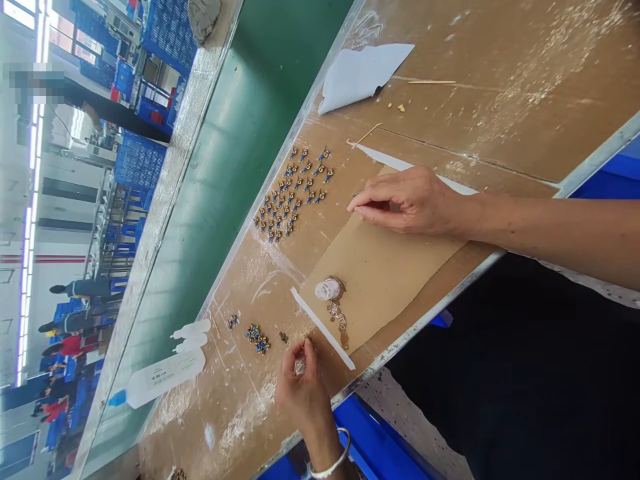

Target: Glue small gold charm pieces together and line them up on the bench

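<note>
My right hand [407,203] hovers over a sheet of tan paper [395,273], its thumb and fingers pinched together; whatever is between the fingertips is too small to make out. Lower in the view, my left hand [303,383], with a bangle at the wrist, is also pinched beside small dark pieces [284,337]. What it holds, if anything, is hidden. On the paper stands a small round pot with a whitish top [329,289], next to a wet, glossy smear [340,323]. Many small blue-and-gold figures [287,190] lie spread out past the paper, and a tight pile of similar parts [257,339] lies nearer my left hand.
White plastic bottles [165,377] lie at the table's far side, by a green strip [200,193]. A grey-white cloth or paper [363,77] and thin sticks [431,82] rest at the right. White tape strips [323,327] edge the paper. Blue crates [140,160] and people stand beyond.
</note>
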`<state>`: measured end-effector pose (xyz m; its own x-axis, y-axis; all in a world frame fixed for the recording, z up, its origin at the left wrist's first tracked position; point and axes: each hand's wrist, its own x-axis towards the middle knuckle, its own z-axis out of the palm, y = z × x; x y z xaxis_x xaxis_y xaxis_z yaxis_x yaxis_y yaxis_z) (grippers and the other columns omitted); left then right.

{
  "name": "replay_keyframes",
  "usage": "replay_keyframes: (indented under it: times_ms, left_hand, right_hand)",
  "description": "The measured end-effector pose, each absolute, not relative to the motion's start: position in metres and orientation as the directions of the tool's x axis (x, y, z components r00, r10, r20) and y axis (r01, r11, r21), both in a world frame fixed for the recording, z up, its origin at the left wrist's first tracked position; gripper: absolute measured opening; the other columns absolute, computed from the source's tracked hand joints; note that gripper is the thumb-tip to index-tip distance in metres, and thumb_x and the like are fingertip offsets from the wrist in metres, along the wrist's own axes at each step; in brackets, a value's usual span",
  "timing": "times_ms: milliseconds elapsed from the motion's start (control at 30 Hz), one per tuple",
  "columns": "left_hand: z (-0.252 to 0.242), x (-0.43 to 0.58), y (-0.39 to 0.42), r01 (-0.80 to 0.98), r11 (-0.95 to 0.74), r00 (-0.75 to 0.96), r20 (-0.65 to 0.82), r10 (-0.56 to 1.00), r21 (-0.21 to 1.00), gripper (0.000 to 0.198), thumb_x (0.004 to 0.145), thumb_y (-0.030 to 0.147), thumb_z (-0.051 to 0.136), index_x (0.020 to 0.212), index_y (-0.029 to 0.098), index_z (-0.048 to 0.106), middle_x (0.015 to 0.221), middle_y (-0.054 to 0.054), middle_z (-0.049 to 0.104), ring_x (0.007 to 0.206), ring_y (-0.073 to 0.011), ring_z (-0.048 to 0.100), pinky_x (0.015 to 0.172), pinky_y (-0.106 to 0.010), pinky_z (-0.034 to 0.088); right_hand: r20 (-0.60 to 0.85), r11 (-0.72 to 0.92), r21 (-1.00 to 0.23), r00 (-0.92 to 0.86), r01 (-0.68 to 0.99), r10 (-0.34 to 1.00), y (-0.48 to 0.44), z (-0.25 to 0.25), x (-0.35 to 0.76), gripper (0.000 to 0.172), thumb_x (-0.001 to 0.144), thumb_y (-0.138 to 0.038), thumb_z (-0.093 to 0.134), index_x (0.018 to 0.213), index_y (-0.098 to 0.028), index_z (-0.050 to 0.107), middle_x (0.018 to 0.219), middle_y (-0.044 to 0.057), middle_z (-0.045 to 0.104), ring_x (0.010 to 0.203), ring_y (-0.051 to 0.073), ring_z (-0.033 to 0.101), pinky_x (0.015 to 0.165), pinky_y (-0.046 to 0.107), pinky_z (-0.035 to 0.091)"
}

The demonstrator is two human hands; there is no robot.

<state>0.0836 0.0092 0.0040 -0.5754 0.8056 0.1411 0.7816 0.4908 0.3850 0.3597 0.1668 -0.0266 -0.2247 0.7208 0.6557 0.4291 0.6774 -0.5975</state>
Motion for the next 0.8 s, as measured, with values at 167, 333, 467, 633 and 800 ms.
replay_keyframes:
  times_ms: [167,333,467,633,800]
  left_hand:
    - [0.012,0.086,0.003,0.629,0.517,-0.685,0.099,0.722,0.581,0.025,0.066,0.044,0.07,0.076,0.021,0.071,0.077,-0.001,0.07,0.078,-0.0189,0.063,0.077,-0.032,0.047]
    - [0.02,0.098,-0.012,0.076,0.338,-0.818,-0.135,0.56,0.938,0.036,0.048,0.039,0.085,0.074,0.019,0.07,0.072,0.0,0.069,0.07,-0.0119,0.063,0.073,-0.024,0.052]
    - [0.015,0.11,-0.027,-0.251,0.225,-0.698,-0.336,0.632,0.942,0.033,0.045,0.034,0.088,0.067,0.019,0.069,0.063,0.001,0.065,0.063,-0.0103,0.062,0.079,-0.03,0.055]
    - [0.007,0.134,-0.041,-0.341,0.15,-0.535,-0.322,0.781,0.928,0.023,0.055,0.035,0.085,0.066,0.023,0.068,0.06,0.004,0.06,0.059,-0.0077,0.059,0.074,-0.028,0.056]
    - [0.013,0.155,-0.045,-0.339,0.137,-0.559,-0.316,0.767,0.931,0.022,0.055,0.035,0.085,0.07,0.027,0.07,0.066,0.004,0.066,0.065,-0.0072,0.061,0.071,-0.019,0.052]
  right_hand:
    - [0.616,0.641,-0.636,-0.217,0.429,0.757,0.167,-0.025,0.361,0.02,0.09,-0.026,0.045,0.084,-0.023,0.064,0.072,0.001,0.065,0.06,0.011,0.054,0.06,0.026,0.045]
    - [0.666,0.664,-0.648,-0.145,0.372,0.731,0.158,-0.018,0.362,0.016,0.089,-0.024,0.047,0.092,-0.023,0.063,0.08,0.003,0.066,0.068,0.014,0.058,0.063,0.029,0.047]
    - [0.687,0.742,-0.657,-0.298,0.135,0.663,0.122,-0.004,0.348,0.018,0.089,-0.02,0.047,0.1,-0.026,0.06,0.087,0.003,0.065,0.078,0.014,0.059,0.071,0.027,0.049]
    - [0.622,0.71,-0.7,-0.549,-0.072,0.558,0.072,0.01,0.319,0.018,0.091,-0.022,0.045,0.088,-0.019,0.063,0.079,0.004,0.062,0.074,0.013,0.057,0.068,0.024,0.048]
    - [0.61,0.732,-0.679,-0.604,-0.064,0.513,0.059,0.018,0.311,0.023,0.093,-0.019,0.043,0.085,-0.013,0.064,0.078,0.006,0.062,0.076,0.013,0.054,0.071,0.024,0.046]
